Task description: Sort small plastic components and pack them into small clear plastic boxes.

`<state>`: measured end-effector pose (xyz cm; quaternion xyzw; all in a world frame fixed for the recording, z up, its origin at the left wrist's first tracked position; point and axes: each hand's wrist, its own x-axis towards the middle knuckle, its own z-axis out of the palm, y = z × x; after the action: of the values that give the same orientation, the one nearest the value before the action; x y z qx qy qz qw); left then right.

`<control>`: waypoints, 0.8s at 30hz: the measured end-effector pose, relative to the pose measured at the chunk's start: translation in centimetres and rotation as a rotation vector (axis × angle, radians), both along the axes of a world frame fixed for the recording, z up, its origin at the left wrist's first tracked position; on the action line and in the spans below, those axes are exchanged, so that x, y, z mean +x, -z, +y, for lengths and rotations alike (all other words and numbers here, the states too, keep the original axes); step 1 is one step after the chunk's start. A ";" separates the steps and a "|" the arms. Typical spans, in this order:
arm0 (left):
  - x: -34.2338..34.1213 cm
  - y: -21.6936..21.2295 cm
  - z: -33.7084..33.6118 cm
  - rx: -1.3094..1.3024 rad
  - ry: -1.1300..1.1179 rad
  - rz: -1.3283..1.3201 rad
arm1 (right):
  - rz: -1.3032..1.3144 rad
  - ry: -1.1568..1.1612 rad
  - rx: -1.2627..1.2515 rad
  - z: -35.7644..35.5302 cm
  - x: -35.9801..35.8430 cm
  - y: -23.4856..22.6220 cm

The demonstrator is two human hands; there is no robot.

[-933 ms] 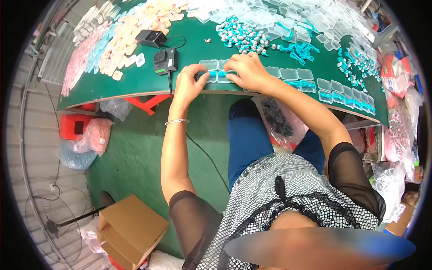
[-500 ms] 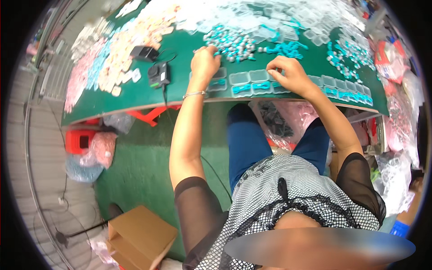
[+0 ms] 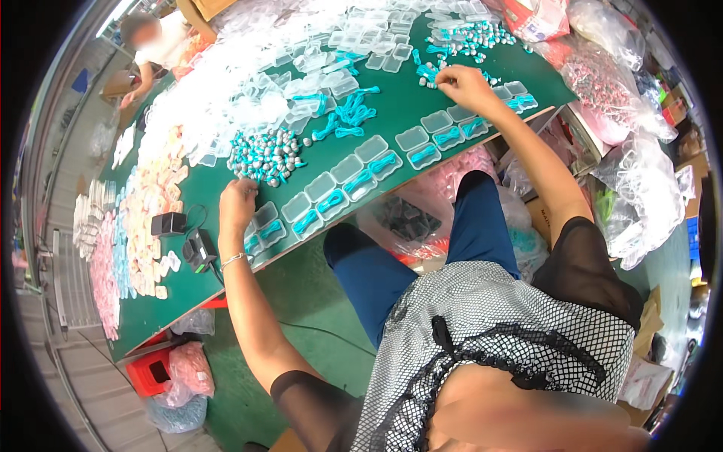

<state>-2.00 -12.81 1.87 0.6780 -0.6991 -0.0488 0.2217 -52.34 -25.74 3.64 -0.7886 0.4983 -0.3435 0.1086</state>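
Note:
A row of small clear plastic cases [image 3: 337, 185], several holding teal cords, runs along the front edge of the green table [image 3: 392, 113]. My left hand [image 3: 237, 203] rests with curled fingers at the near edge of a heap of grey and teal pieces [image 3: 263, 154]. My right hand [image 3: 463, 84] reaches far right, fingertips down on a few loose grey pieces beside teal cords [image 3: 429, 71], just below a second heap [image 3: 471, 39]. Whether either hand holds a piece is too small to tell. Loose teal cords [image 3: 346, 117] lie mid-table.
Empty clear cases [image 3: 301, 68] cover the far table. Pink and beige packets [image 3: 143, 218] and two black adapters [image 3: 181, 237] lie at the left. Another person [image 3: 151, 41] sits at the far left end. Plastic bags [image 3: 633, 173] crowd the right; a red stool [image 3: 151, 369] stands below.
Both hands left the row of cases at the front edge; the left went up to the near heap, the right far out to the right heap. The view has tilted.

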 end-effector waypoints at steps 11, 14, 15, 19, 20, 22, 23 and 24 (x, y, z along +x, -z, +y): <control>-1.0 0.6 0.2 0.078 -0.295 0.002 | 0.492 0.059 -0.144 -4.2 3.5 2.6; -1.8 0.6 0.4 0.048 -0.327 -0.026 | 0.460 0.011 -0.161 -3.5 4.3 2.6; -2.0 0.8 0.4 0.042 -0.341 -0.035 | 0.425 -0.026 -0.155 -3.0 4.8 2.5; -1.4 1.1 0.8 -0.083 -0.318 0.090 | 0.140 -0.221 0.004 -0.3 8.8 0.8; -1.2 0.8 1.5 -0.078 -0.346 0.083 | 0.135 -0.249 0.009 0.5 10.1 0.4; -0.5 -0.5 3.1 -0.158 -0.285 0.405 | -0.044 -0.415 0.130 3.0 13.2 -0.3; 0.2 -0.9 4.3 -0.157 -0.305 0.397 | -0.116 -0.528 0.146 5.0 15.2 -1.0; 0.9 -1.3 5.5 -0.153 -0.244 0.454 | -0.142 -0.613 0.162 6.8 17.1 -1.3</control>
<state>-1.09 -7.26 3.17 0.7103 -0.5462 -0.1197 0.4276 -35.22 -18.95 4.93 -0.8648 0.2543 -0.3083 0.3040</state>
